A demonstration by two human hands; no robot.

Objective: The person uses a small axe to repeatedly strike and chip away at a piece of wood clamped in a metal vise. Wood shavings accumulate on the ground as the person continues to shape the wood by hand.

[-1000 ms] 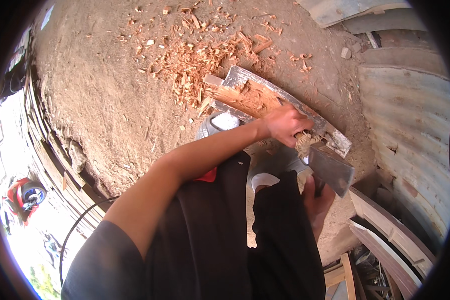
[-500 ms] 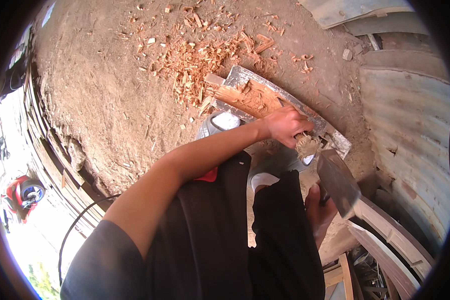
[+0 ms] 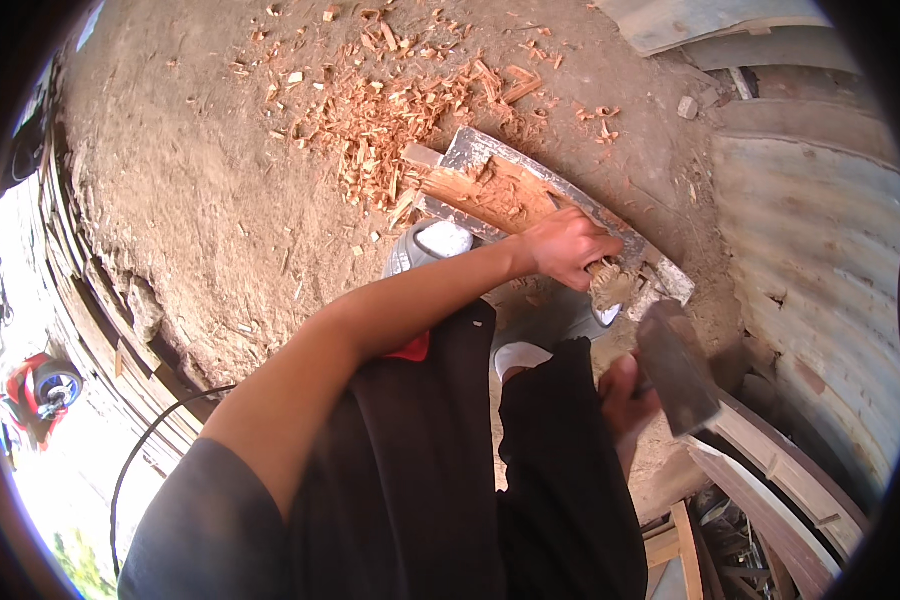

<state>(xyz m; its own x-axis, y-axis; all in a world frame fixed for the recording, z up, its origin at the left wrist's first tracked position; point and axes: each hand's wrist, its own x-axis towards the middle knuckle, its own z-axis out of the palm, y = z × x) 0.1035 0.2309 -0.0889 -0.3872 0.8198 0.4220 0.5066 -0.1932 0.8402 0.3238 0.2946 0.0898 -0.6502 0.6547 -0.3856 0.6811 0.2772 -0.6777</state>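
Observation:
My left hand (image 3: 566, 246) grips the near end of a grey weathered plank (image 3: 490, 160) that lies across the dirt ground, its top hacked open to orange raw wood (image 3: 490, 195). My right hand (image 3: 622, 398) holds a hatchet, whose broad grey blade (image 3: 676, 368) hangs just below and right of the plank's chopped end. My legs in black trousers fill the lower middle. A foot in a grey shoe (image 3: 425, 247) stands beside the plank.
Orange wood chips (image 3: 390, 110) litter the dirt beyond the plank. Corrugated metal sheeting (image 3: 820, 260) lines the right side. Curved wooden pieces (image 3: 770, 460) lie at the lower right. Stacked boards (image 3: 100, 320) edge the left, and a black cable (image 3: 145, 440) runs beside them.
The hatchet blade has swung down and to the right, away from the plank's end. My left hand has kept its hold on the plank.

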